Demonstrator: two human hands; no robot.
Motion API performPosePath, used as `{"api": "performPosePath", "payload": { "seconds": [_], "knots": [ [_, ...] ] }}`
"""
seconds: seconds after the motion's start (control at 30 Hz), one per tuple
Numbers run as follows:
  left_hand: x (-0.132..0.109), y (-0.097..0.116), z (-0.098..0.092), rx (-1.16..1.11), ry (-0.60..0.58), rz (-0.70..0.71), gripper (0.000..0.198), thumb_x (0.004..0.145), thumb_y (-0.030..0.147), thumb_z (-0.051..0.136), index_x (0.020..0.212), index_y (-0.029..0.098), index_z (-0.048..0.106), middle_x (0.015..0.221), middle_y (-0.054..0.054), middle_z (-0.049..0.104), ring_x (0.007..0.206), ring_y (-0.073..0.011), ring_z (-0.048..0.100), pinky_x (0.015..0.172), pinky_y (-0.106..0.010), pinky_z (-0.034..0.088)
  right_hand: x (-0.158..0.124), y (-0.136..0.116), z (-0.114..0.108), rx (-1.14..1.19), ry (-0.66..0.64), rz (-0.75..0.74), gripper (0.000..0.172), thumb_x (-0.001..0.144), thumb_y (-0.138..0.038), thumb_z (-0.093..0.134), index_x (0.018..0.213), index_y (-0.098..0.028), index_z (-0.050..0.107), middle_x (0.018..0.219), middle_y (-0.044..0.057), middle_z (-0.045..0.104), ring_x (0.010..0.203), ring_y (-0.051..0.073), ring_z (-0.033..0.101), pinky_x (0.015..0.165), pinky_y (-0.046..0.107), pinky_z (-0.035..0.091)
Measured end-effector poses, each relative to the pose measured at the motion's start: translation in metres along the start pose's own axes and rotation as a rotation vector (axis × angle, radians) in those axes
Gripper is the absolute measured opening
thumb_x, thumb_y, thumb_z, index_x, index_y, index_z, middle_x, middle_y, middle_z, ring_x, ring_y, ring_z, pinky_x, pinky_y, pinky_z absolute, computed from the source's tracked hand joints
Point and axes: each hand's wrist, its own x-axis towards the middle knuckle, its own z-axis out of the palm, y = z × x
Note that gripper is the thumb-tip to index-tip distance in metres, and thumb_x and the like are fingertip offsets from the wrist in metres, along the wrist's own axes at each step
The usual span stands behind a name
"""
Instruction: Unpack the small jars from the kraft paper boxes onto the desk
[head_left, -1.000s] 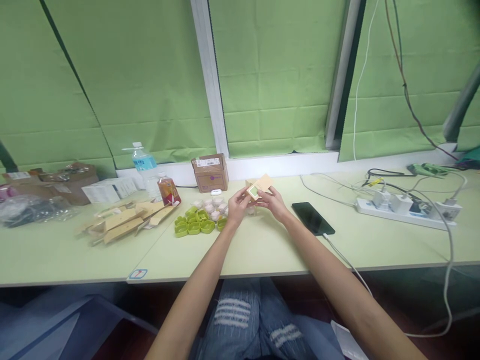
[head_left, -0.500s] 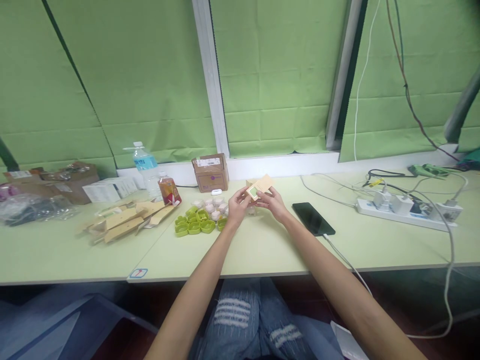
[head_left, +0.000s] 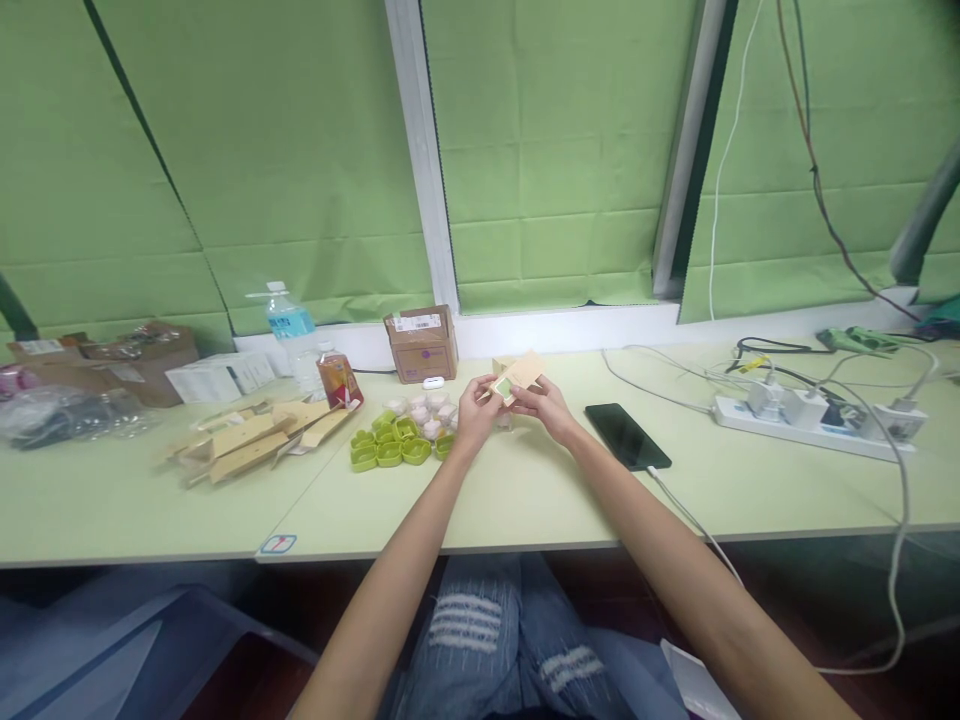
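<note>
Between my hands, above the middle of the table, is a small tan cardboard box with a flap standing out. A light green patch framed by a pale border shows on its near side. My left hand grips the box's left side, thumb in front. On the right, my right hand holds the other side, its fingers near the green patch. Left of my hands lie several green shaped cups and, behind them, several pale pink round pieces. Some clear items under my hands are partly hidden.
A pile of flat cardboard pieces lies left, near a drink bottle and a water bottle. A brown carton and white case stand behind. Right are a phone on a cable and a power strip.
The box has turned slightly in my fingers, and its flap sits a little lower. My right fingers have shifted slightly along the near side. Both hands keep their hold.
</note>
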Motion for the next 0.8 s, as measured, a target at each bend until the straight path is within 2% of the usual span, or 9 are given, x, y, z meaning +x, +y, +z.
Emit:
{"api": "performPosePath", "payload": {
  "seconds": [0.13,0.23,0.53,0.67,0.8],
  "knots": [
    [0.0,-0.002,-0.001,0.078,0.0,0.032,0.046,0.072,0.032,0.077,0.113,0.017,0.062,0.113,-0.013,0.072,0.095,-0.0258,0.071,0.069,-0.035,0.063,-0.001,-0.002,0.002,0.002,-0.039,-0.029,0.045,0.072,-0.03,0.086,0.111,-0.02,0.066,0.106,0.008,0.077,0.094,0.024,0.075,0.087,0.039,0.064],
    [0.001,-0.002,-0.003,0.082,-0.015,0.037,0.048,0.071,0.03,0.077,0.116,0.017,0.064,0.115,-0.013,0.072,0.097,-0.0269,0.071,0.071,-0.035,0.063,-0.002,-0.004,0.002,0.016,-0.048,-0.038,0.049,0.072,-0.028,0.087,0.115,-0.021,0.064,0.104,0.008,0.078,0.091,0.024,0.075,0.086,0.041,0.065],
    [0.001,0.003,-0.005,0.031,-0.082,0.0,0.053,0.072,0.033,0.078,0.12,0.013,0.066,0.127,-0.017,0.069,0.107,-0.0321,0.07,0.081,-0.046,0.065,0.0,-0.005,-0.004,0.043,-0.038,-0.008,0.049,0.072,-0.026,0.086,0.115,-0.021,0.063,0.101,0.008,0.078,0.089,0.023,0.076,0.083,0.038,0.064],
    [0.001,0.003,-0.007,-0.078,-0.137,-0.012,0.054,0.072,0.034,0.079,0.12,0.013,0.065,0.132,-0.018,0.066,0.11,-0.0318,0.07,0.091,-0.053,0.062,0.001,-0.008,-0.008,0.065,-0.027,0.021,0.044,0.076,-0.033,0.084,0.112,-0.02,0.064,0.1,0.007,0.078,0.083,0.022,0.076,0.082,0.037,0.063],
    [0.0,0.003,-0.003,-0.089,-0.137,-0.026,0.055,0.077,0.042,0.08,0.122,0.012,0.066,0.129,-0.017,0.067,0.112,-0.0316,0.069,0.094,-0.054,0.061,0.001,-0.01,-0.011,0.079,-0.048,0.001,0.045,0.075,-0.035,0.085,0.112,-0.022,0.063,0.102,0.006,0.078,0.087,0.021,0.076,0.085,0.037,0.062]
  ]
}}
